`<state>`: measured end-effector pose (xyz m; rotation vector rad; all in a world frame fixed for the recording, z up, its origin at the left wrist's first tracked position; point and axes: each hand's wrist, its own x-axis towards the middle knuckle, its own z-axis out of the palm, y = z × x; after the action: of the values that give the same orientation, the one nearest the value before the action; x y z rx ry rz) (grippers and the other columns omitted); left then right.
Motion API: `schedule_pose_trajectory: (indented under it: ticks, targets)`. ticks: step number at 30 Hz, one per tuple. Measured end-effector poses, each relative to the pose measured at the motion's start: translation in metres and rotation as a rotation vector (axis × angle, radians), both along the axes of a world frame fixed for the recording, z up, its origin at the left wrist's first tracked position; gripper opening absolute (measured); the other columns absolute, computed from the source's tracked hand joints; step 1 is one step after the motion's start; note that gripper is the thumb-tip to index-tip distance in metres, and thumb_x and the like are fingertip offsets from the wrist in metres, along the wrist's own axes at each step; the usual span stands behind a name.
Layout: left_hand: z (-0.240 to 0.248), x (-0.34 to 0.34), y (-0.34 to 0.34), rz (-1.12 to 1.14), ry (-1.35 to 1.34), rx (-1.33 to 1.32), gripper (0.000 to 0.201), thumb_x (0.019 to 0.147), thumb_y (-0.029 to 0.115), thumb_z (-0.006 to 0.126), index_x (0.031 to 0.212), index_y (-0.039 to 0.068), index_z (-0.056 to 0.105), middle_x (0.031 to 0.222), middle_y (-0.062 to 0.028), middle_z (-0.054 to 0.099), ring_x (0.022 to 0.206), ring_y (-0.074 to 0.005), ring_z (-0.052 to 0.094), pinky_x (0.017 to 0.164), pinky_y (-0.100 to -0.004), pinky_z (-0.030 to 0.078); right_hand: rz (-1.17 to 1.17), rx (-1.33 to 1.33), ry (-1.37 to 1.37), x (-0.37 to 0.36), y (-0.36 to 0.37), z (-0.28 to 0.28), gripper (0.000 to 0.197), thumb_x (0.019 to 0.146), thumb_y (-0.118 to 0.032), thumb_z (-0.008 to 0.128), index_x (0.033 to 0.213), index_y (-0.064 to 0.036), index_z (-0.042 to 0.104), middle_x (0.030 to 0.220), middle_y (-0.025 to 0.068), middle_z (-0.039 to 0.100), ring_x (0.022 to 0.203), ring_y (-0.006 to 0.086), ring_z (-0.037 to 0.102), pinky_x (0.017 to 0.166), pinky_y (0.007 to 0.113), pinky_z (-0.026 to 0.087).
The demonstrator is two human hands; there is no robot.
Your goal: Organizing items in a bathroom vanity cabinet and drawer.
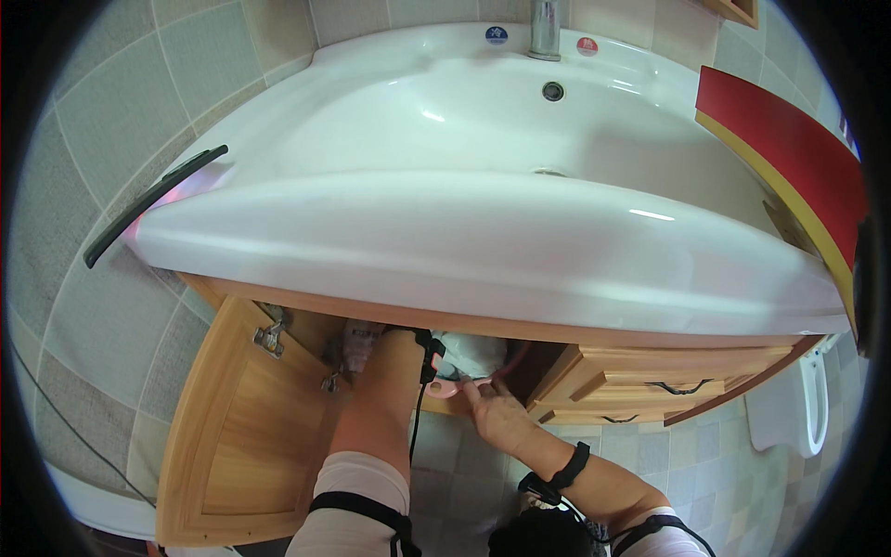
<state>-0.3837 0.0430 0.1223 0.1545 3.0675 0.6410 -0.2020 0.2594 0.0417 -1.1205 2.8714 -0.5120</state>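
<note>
My left forearm (376,408) reaches into the low wooden cabinet under the washbasin. The cabinet's edge and the black wrist strap (430,355) hide my left hand, so its fingers do not show. My right hand (501,418) is at the cabinet opening, its thumb and fingers closed on the rim of a pink plastic basin (444,389). A white, crumpled thing (473,353) lies behind that rim, between my hands; I cannot make out its kind. Left of my left wrist stands a clear plastic item (360,345), partly in shadow.
The hinged cabinet door (246,436) stands open on the left. Drawers (668,376) with dark handles are on the right. Above hangs the white washbasin (464,241), whose front edge overhangs the opening. A red and yellow panel (789,148) juts in at the right.
</note>
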Motion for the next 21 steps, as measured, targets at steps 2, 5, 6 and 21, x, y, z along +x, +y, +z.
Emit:
schedule_pose_trajectory:
  ticks: [2, 5, 6, 21]
  targets:
    - [0.000, 0.000, 0.000, -0.001, -0.001, 0.004, 0.098, 0.068, 0.062, 0.074, 0.144, 0.010, 0.042, 0.149, -0.0175, 0.038, 0.139, -0.0332, 0.033, 0.114, -0.0407, 0.028, -0.001, 0.022, -0.011, -0.001, 0.000, 0.000, 0.051, 0.089, -0.013, 0.050, 0.136, 0.0015, 0.038, 0.102, 0.0261, 0.063, 0.100, 0.0381, 0.062, 0.106, 0.048, 0.037]
    - [0.001, 0.000, 0.000, -0.006, -0.001, 0.006, 0.097, 0.069, 0.062, 0.073, 0.144, 0.010, 0.042, 0.149, -0.0178, 0.039, 0.139, -0.0333, 0.033, 0.114, -0.0409, 0.028, -0.006, -0.021, -0.013, -0.001, 0.001, -0.001, 0.050, 0.089, -0.013, 0.050, 0.136, 0.0012, 0.039, 0.101, 0.0256, 0.064, 0.099, 0.0379, 0.062, 0.106, 0.047, 0.037]
    - [0.002, -0.001, 0.001, -0.007, 0.000, 0.005, 0.097, 0.069, 0.063, 0.073, 0.144, 0.010, 0.042, 0.149, -0.0179, 0.039, 0.139, -0.0334, 0.033, 0.114, -0.0409, 0.028, -0.004, -0.012, -0.023, 0.000, 0.001, 0.000, 0.050, 0.089, -0.013, 0.050, 0.135, 0.0015, 0.039, 0.100, 0.0253, 0.064, 0.099, 0.0377, 0.062, 0.106, 0.047, 0.037]
    - [0.041, 0.023, 0.009, -0.178, -0.037, -0.004, 0.095, 0.071, 0.063, 0.071, 0.144, 0.009, 0.042, 0.147, -0.0192, 0.040, 0.138, -0.0341, 0.034, 0.114, -0.0415, 0.028, 0.034, 0.098, -0.004, -0.002, 0.001, 0.004, 0.062, 0.086, -0.008, 0.043, 0.142, 0.0117, 0.027, 0.112, 0.0277, 0.062, 0.113, 0.0343, 0.057, 0.112, 0.044, 0.032]
